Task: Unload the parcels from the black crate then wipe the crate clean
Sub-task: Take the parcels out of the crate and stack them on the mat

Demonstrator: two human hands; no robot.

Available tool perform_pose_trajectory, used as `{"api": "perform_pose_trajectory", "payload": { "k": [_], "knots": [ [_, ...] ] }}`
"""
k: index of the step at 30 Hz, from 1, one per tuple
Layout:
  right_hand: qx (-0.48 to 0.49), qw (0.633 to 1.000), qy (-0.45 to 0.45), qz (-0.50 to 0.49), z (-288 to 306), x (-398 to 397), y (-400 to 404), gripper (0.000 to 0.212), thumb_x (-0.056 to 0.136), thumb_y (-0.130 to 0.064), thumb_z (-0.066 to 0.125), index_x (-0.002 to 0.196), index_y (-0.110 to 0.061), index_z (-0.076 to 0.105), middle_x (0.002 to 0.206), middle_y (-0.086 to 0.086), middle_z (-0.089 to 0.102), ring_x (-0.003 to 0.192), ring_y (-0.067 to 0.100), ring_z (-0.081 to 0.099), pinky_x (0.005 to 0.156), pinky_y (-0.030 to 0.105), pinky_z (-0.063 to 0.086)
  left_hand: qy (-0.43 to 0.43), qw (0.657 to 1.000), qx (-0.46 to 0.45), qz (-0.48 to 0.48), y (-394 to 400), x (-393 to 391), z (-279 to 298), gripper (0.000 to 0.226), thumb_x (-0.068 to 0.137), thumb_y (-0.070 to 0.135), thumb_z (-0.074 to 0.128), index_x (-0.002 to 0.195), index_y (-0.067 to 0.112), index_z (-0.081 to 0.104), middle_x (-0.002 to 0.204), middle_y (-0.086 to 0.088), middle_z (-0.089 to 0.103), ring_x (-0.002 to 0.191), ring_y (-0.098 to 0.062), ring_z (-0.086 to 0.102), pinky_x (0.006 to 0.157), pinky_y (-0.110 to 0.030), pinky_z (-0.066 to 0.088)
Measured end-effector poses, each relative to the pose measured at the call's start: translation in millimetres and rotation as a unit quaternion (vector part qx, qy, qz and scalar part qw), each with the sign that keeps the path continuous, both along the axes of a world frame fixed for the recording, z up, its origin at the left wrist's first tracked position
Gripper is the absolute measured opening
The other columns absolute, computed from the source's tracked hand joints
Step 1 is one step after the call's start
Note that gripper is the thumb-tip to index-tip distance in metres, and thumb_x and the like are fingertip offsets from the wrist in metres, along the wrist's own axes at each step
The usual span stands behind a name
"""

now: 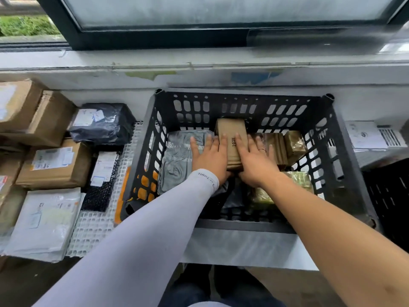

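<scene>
I am mid-unloading; my left hand [210,158] and right hand [254,160] lie flat-fingered on the brown parcel [232,138] in the black crate [345,138]; next, grip and lift it.

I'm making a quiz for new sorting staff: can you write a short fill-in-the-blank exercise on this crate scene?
1. Both hands, the left hand and right hand, rest on a ____ cardboard parcel.
2. The parcels sit inside a ____ crate.
3. The left arm wears a white ____.
4. Left of the brown parcel lies a ____ plastic mailer.

Missing words: brown; black; sleeve; grey
</scene>
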State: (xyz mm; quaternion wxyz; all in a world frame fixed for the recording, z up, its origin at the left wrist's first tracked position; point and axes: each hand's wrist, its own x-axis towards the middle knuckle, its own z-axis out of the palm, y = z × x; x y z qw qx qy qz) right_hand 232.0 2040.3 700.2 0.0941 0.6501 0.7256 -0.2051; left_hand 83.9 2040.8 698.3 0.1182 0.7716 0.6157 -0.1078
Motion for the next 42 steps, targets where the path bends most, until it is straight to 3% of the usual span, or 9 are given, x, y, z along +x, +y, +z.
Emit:
{"api": "perform_pose_trajectory", "payload": {
  "k": [9, 17, 22, 26, 30, 35, 42],
  "knots": [
    [0.085, 0.995, -0.008, -0.049, 44, -5, -25, 0.122, 0.086, -0.029, 0.072, 0.157, -0.037, -0.026, 0.172, 0.007, -0.011, 0.158, 0.033, -0.009, 0.126, 0.061, 0.002, -0.088, 0.992, 0.078, -0.041, -11, -10, 26, 0.113, 0.093, 0.056, 0.064, 0.163, 0.016, -0.015, 0.174, -0.007, 0.005, 0.16, -0.027, 0.001, 0.12, -0.068, -0.007],
    [0.184, 0.979, 0.001, -0.084, 74, -22, -47, 0.121, 0.082, -0.034, 0.074, 0.159, -0.039, -0.018, 0.172, 0.008, -0.002, 0.158, 0.032, 0.001, 0.126, 0.059, 0.011, -0.23, 0.964, 0.124, -0.05, -22, -27, 49, 0.111, 0.089, 0.049, 0.065, 0.164, 0.024, -0.012, 0.174, -0.005, 0.003, 0.16, -0.026, 0.002, 0.125, -0.063, -0.002],
    [0.239, 0.967, -0.003, -0.083, 83, -47, -62, 0.113, 0.084, -0.031, 0.073, 0.163, -0.031, -0.008, 0.171, 0.016, 0.007, 0.155, 0.036, 0.013, 0.121, 0.058, 0.026, -0.279, 0.948, 0.141, -0.054, -32, -54, 64, 0.113, 0.083, 0.048, 0.069, 0.165, 0.028, -0.006, 0.173, -0.004, 0.008, 0.158, -0.027, 0.016, 0.126, -0.063, 0.011],
    [0.268, 0.962, 0.021, -0.054, 94, -67, -66, 0.11, 0.088, -0.03, 0.072, 0.164, -0.028, -0.007, 0.17, 0.017, 0.007, 0.154, 0.037, 0.014, 0.118, 0.055, 0.032, -0.318, 0.936, 0.149, -0.037, -45, -78, 85, 0.112, 0.076, 0.049, 0.065, 0.165, 0.032, -0.001, 0.173, -0.005, 0.013, 0.148, -0.029, 0.039, 0.119, -0.057, 0.035],
    [0.272, 0.961, 0.05, -0.016, 104, -82, -74, 0.112, 0.088, -0.029, 0.073, 0.164, -0.031, -0.01, 0.171, 0.013, 0.001, 0.155, 0.037, 0.007, 0.119, 0.056, 0.032, -0.341, 0.927, 0.156, -0.015, -58, -103, 104, 0.111, 0.077, 0.043, 0.07, 0.165, 0.034, 0.002, 0.173, -0.002, 0.014, 0.148, -0.024, 0.04, 0.112, -0.047, 0.046],
    [0.271, 0.958, 0.088, 0.035, 107, -93, -98, 0.111, 0.086, -0.033, 0.068, 0.164, -0.032, -0.011, 0.172, 0.005, -0.009, 0.158, 0.028, -0.007, 0.122, 0.051, 0.027, -0.346, 0.922, 0.174, 0.02, -92, -122, 114, 0.107, 0.082, 0.038, 0.071, 0.165, 0.037, 0.004, 0.172, 0.004, 0.015, 0.154, -0.013, 0.027, 0.11, -0.036, 0.045],
    [0.288, 0.949, 0.093, 0.087, 99, -116, -120, 0.112, 0.088, -0.047, 0.069, 0.163, -0.028, -0.011, 0.172, 0.009, -0.006, 0.158, 0.033, 0.0, 0.116, 0.054, 0.038, -0.294, 0.932, 0.199, 0.071, -141, -143, 110, 0.107, 0.082, 0.045, 0.068, 0.166, 0.031, 0.004, 0.172, 0.0, 0.015, 0.156, -0.016, 0.021, 0.119, -0.039, 0.038]
  ]
}}
